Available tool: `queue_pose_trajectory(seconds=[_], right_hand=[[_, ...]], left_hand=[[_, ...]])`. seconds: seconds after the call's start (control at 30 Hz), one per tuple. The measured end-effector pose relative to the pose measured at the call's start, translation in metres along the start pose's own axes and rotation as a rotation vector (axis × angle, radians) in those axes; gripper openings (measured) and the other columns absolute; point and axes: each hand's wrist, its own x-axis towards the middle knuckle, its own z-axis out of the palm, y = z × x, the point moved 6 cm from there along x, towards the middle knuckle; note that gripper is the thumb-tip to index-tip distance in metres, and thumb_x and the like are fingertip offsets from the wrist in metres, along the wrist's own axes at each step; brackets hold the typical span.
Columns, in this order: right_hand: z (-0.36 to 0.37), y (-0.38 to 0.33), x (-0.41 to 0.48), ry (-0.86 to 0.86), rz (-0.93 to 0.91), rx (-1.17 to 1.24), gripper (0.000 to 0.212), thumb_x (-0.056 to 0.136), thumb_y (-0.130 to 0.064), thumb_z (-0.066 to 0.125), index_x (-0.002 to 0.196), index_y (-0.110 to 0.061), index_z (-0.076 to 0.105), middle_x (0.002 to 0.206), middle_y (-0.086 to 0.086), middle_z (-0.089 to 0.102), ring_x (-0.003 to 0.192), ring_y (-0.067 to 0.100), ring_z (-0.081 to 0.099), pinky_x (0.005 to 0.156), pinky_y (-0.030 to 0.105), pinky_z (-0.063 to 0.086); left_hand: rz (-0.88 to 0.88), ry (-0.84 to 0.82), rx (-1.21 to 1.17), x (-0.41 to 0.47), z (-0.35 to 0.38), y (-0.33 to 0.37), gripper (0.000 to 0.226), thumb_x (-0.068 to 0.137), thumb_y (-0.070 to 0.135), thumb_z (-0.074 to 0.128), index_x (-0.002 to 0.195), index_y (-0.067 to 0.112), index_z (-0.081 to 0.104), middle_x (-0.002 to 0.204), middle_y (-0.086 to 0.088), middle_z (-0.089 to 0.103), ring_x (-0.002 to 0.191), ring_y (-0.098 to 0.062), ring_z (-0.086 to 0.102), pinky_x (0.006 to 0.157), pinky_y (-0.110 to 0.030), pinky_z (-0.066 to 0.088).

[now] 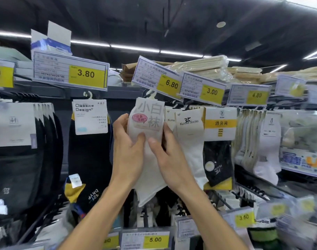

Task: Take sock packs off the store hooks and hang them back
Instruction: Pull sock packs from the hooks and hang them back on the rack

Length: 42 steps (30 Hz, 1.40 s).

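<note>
Along the sock wall in front of you, packs crowd in from both sides: a dark pair under a "Classics Design" card [90, 116] hangs to the left, and a white "Kunao Socks" pack [189, 134] hangs just to the right, its edge tucked behind your right hand. Above, the tilted 6.80 price tag [156, 78] juts forward over the hook area, with the 3.80 tag [70, 71] further left. Between your hands is the white sock pack [147, 121], upright, its pale plastic hanger [151, 94] just under the 6.80 tag. Your left hand [127, 150] wraps its left edge, thumb pressed on the front below the pink label; your right hand [169, 156] clamps the right edge, thumb on the front beside the other thumb — both are closed on the pack. Whether the hanger sits on a store hook you cannot tell — the tag covers that spot. The lower right shelves are blurred.
</note>
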Motion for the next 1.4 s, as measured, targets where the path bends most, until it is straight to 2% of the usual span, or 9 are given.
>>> queue_pose_trajectory(seconds=[0.17, 0.27, 0.47, 0.63, 0.77, 0.9, 1.13, 1.27, 1.4], right_hand=[[-0.036, -0.009, -0.029, 0.071, -0.16, -0.066, 0.032, 0.096, -0.026, 0.054, 0.124, -0.04, 0.061, 0.127, -0.024, 0.061, 0.122, -0.001, 0.055, 0.094, 0.017, 0.048], [-0.069, -0.011, -0.033, 0.278, -0.253, -0.143, 0.024, 0.095, -0.021, 0.057, 0.114, -0.029, 0.069, 0.12, -0.017, 0.063, 0.115, 0.008, 0.06, 0.088, 0.028, 0.053], [-0.09, 0.013, -0.002, 0.312, -0.112, -0.218, 0.042, 0.095, -0.025, 0.06, 0.135, -0.031, 0.049, 0.143, -0.016, 0.038, 0.13, 0.003, 0.042, 0.109, 0.043, 0.041], [-0.094, 0.029, 0.024, 0.278, -0.068, -0.26, 0.065, 0.089, -0.021, 0.066, 0.146, -0.031, 0.036, 0.143, -0.011, 0.042, 0.117, -0.026, 0.036, 0.099, 0.003, 0.036], [-0.087, 0.044, 0.043, 0.212, 0.045, -0.176, 0.066, 0.091, -0.017, 0.063, 0.148, -0.026, 0.031, 0.143, -0.002, 0.05, 0.129, 0.009, 0.05, 0.108, 0.035, 0.045], [-0.079, 0.056, 0.062, 0.167, 0.107, -0.06, 0.061, 0.094, -0.013, 0.056, 0.148, -0.024, 0.029, 0.119, -0.026, 0.05, 0.103, -0.022, 0.046, 0.088, -0.001, 0.04], [-0.067, 0.088, 0.088, 0.029, 0.323, 0.176, 0.096, 0.079, -0.047, 0.069, 0.155, -0.023, 0.014, 0.153, 0.004, 0.039, 0.14, 0.024, 0.038, 0.113, 0.045, 0.037], [-0.059, 0.089, 0.088, -0.045, 0.323, 0.272, 0.119, 0.064, -0.06, 0.075, 0.155, -0.018, 0.011, 0.155, 0.007, 0.036, 0.142, 0.024, 0.036, 0.117, 0.048, 0.03], [-0.06, 0.09, 0.087, -0.05, 0.311, 0.259, 0.107, 0.068, -0.055, 0.074, 0.153, -0.015, 0.023, 0.143, 0.003, 0.052, 0.132, 0.019, 0.049, 0.114, 0.045, 0.037]], left_hand=[[0.345, 0.111, 0.19, -0.035, -0.006, 0.039, 0.052, 0.092, 0.009, 0.053, 0.14, 0.023, 0.036, 0.144, 0.01, 0.038, 0.139, 0.003, 0.033, 0.112, -0.01, 0.024], [0.547, -0.022, 0.145, -0.067, 0.014, 0.059, 0.046, 0.094, 0.008, 0.051, 0.139, 0.016, 0.042, 0.144, 0.004, 0.045, 0.141, -0.012, 0.039, 0.115, -0.02, 0.028], [0.166, -0.343, 0.154, -0.075, 0.081, 0.038, 0.061, 0.096, 0.018, 0.043, 0.155, 0.025, 0.029, 0.162, 0.021, 0.018, 0.147, 0.012, 0.011, 0.117, -0.008, 0.013], [-0.074, -0.268, 0.112, -0.046, 0.1, 0.01, 0.07, 0.103, 0.013, 0.043, 0.159, 0.024, 0.003, 0.165, 0.017, 0.0, 0.144, 0.015, -0.002, 0.11, 0.002, 0.001], [-0.127, -0.147, 0.133, -0.019, 0.106, 0.002, 0.07, 0.103, 0.022, 0.047, 0.159, 0.018, 0.006, 0.164, 0.003, 0.012, 0.128, 0.015, 0.008, 0.103, 0.001, 0.005], [-0.281, -0.091, 0.047, 0.0, 0.108, -0.01, 0.061, 0.104, 0.029, 0.041, 0.159, 0.024, 0.014, 0.159, 0.004, 0.031, 0.127, 0.002, 0.03, 0.097, -0.01, 0.022], [-0.387, -0.038, -0.05, 0.027, 0.099, -0.031, 0.065, 0.1, 0.059, 0.03, 0.152, 0.022, 0.037, 0.156, -0.003, 0.04, 0.144, -0.02, 0.037, 0.121, -0.042, 0.026], [-0.38, -0.11, -0.199, 0.034, 0.106, -0.04, 0.054, 0.108, 0.046, 0.024, 0.145, 0.016, 0.05, 0.146, -0.009, 0.053, 0.138, -0.026, 0.047, 0.118, -0.046, 0.033], [-0.391, -0.082, -0.216, 0.033, 0.109, -0.04, 0.051, 0.109, 0.04, 0.023, 0.142, 0.014, 0.053, 0.143, -0.01, 0.056, 0.136, -0.026, 0.049, 0.119, -0.045, 0.032]])
